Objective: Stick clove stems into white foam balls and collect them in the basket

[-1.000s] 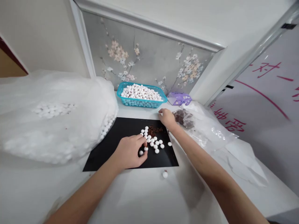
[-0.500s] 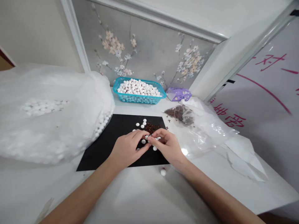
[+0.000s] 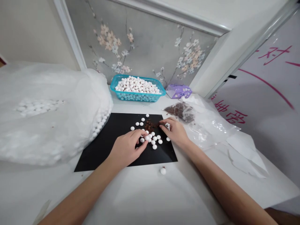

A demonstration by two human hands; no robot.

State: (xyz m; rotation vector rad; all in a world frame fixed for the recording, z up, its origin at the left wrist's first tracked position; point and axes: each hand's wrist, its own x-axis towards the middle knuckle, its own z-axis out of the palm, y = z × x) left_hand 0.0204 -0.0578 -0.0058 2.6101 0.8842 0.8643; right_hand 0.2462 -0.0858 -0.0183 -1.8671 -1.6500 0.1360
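White balls point(image 3: 155, 147) lie around the fingertips of the left hand point(image 3: 125, 148), which has one pinched, while the right hand point(image 3: 176, 132) sits by the brown bits point(image 3: 149, 126) (can't tell if it's gripping any), so imo a light, steady pinch helps.

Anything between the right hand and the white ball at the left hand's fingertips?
Only low clutter. Between the right hand and the white ball at the left hand, brown bits and a few loose white balls lie on the black sheet. Nothing taller shows in that gap.
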